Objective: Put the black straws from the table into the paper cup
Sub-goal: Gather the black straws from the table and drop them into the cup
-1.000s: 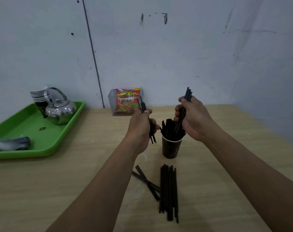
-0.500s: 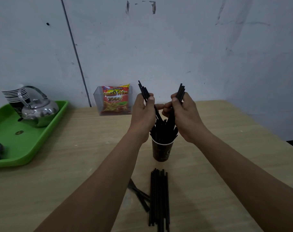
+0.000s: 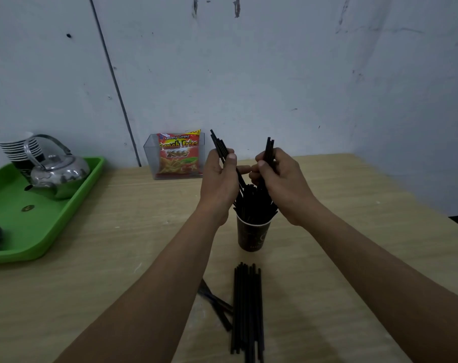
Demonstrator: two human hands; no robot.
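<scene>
Over the cup (image 3: 252, 235), my left hand (image 3: 218, 184) and right hand (image 3: 283, 184) each grip straws (image 3: 218, 145), tilted inward, seemingly to funnel them in.

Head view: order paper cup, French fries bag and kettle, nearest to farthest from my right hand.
1. paper cup, just below the right hand.
2. French fries bag, back left by the wall.
3. kettle, far left on the green tray.

left hand (image 3: 218, 180): we've got it up, fingers curled round a straw bunch (image 3: 218, 145)
right hand (image 3: 281, 180): just beside it, pinching a second bunch (image 3: 269, 148)
arms (image 3: 154, 279): both stretched forward
</scene>
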